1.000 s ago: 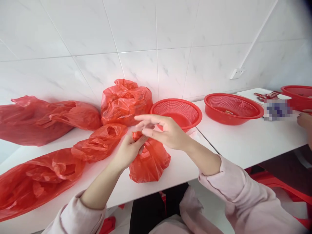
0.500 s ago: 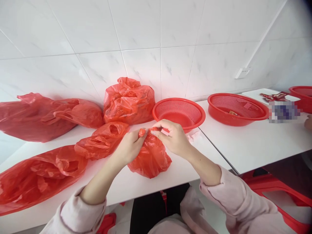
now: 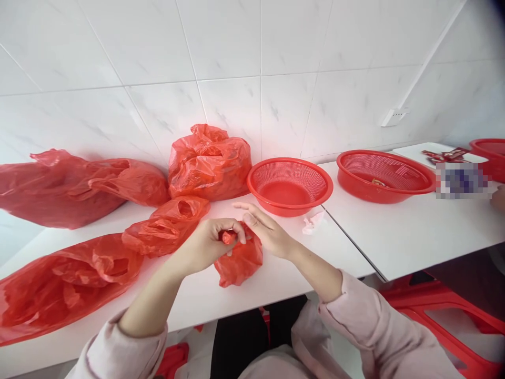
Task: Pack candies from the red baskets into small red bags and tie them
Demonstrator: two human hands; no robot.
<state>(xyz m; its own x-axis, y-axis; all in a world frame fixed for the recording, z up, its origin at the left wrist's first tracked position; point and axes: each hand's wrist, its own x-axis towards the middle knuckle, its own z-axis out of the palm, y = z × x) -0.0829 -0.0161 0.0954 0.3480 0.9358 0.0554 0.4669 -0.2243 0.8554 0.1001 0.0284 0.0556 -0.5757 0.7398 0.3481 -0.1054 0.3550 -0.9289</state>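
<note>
Low at the front of the bench (image 3: 292, 273), a small red bag (image 3: 240, 265), thin, shiny, crumpled, bunched at the top into a stub (image 3: 228, 238). Gripping that stub in the left hand (image 3: 209, 243); releasing with the right hand (image 3: 267, 231), fingers stretched out close alongside. Can't tell whether touching. Can't see the contents, nor the upper bag behind those fingers. Far right, just a pixelated patch (image 3: 461, 180) and a co-worker's hand (image 3: 499, 199), cut off by the edge.

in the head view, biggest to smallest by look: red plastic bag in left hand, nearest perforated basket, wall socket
1. Nearest perforated basket
2. Red plastic bag in left hand, partly covered
3. Wall socket
</note>
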